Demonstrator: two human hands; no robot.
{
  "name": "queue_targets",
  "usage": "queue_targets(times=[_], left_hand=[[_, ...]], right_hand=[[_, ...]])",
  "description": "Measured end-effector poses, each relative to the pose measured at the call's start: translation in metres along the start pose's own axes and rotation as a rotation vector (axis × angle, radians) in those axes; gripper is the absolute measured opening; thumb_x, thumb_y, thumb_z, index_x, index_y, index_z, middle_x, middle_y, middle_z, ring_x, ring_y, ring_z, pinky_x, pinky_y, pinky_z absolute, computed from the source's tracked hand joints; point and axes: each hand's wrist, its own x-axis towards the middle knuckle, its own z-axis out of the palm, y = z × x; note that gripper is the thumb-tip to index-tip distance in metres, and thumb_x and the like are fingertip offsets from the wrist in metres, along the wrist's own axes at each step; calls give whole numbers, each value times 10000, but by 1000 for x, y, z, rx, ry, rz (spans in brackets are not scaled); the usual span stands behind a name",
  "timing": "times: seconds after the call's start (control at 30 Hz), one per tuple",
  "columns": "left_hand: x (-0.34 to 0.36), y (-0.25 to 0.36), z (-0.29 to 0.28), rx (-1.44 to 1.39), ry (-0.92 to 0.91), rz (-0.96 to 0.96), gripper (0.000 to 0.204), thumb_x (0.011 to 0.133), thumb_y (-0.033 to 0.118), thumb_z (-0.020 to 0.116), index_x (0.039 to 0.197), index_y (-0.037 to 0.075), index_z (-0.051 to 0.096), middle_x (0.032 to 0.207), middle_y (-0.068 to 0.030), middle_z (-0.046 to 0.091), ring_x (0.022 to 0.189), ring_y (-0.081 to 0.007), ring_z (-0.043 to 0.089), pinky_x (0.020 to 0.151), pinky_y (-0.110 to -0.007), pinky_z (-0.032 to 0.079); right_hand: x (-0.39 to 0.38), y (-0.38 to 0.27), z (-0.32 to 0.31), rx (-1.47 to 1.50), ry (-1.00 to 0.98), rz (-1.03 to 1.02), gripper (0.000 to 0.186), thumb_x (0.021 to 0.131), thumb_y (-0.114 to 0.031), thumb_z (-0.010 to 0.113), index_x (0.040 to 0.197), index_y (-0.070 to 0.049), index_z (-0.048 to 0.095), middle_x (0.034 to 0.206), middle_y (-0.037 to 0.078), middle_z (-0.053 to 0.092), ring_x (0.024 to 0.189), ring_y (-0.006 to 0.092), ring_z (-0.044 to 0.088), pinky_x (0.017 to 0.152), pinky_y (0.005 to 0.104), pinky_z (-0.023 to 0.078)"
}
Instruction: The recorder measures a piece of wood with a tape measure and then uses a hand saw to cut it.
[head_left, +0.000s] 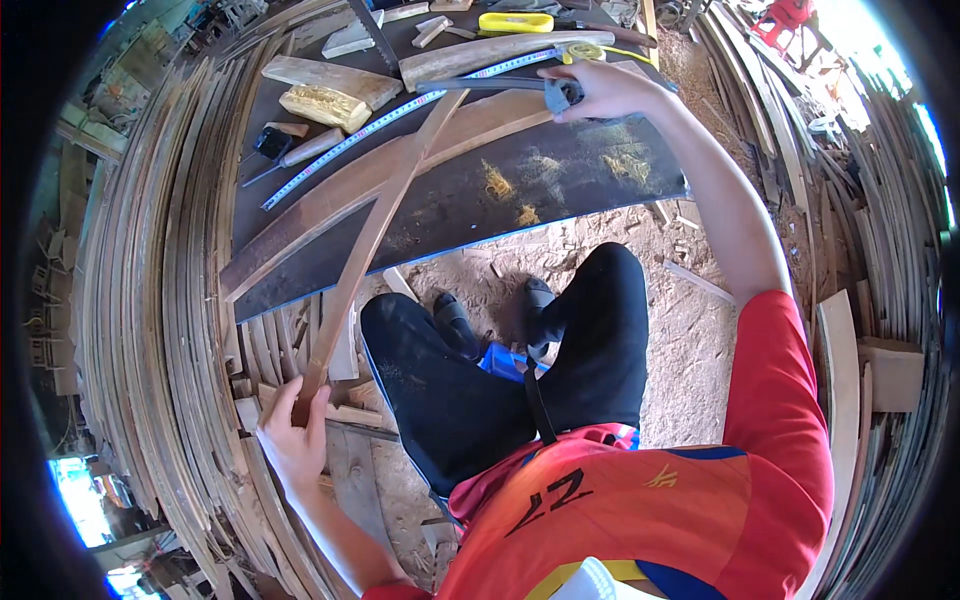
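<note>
My left hand (298, 440) is closed around the near end of a long, narrow wooden strip (370, 245). The strip slants up and right across the bench edge, its far end by the bar of a tool. That tool, with a blue-grey block (563, 95) and a long thin dark bar (480, 84), is gripped at the block by my right hand (605, 90). Whether the bar touches the strip is hard to tell. Beneath the strip lies a wider wooden board (310, 232). Beyond it a tape measure blade (400, 110) is drawn out, its yellow case (583, 53) close to my right hand.
On the dark workbench (470, 210) lie wood shavings (497, 182), a pale wood block (325, 106), a screwdriver-like tool (310, 148) and a yellow oblong item (515, 22). Stacked long strips (150, 300) line the left side. Offcuts litter the dusty floor (690, 340).
</note>
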Motion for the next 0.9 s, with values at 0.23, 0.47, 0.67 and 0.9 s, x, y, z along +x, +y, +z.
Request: queue_targets(times=[0.23,0.47,0.67,0.9], left_hand=[[-19,-5,-8,52,0,-113,301,941,175,756,1097,-77,701,859,-202,701,738,-324,682,689,-399,523],[2,5,4,-61,-12,-18,302,943,202,763,1095,-54,712,850,-193,702,727,-332,686,670,-405,519],[35,23,14,-71,20,153,305,928,212,777,1073,-49,715,899,-192,729,768,-350,721,683,-410,540],[35,28,13,-24,-52,95,292,929,242,775,1058,-16,731,873,-191,738,768,-367,726,682,-422,546]], right_hand=[[-5,17,8,-37,-3,-8,678,796,-404,870,1293,-1,644,1095,224,742,1019,338,723,940,408,552],[-55,-7,-3,41,-111,61,631,800,-346,870,1243,44,648,1044,256,724,1004,355,698,928,423,519],[-77,19,-8,130,-37,-61,513,766,-230,878,1189,-10,690,944,175,749,875,302,708,861,405,529],[-65,18,-38,-35,-265,156,621,728,-209,902,1255,-3,649,1074,217,723,988,306,700,896,389,521]])
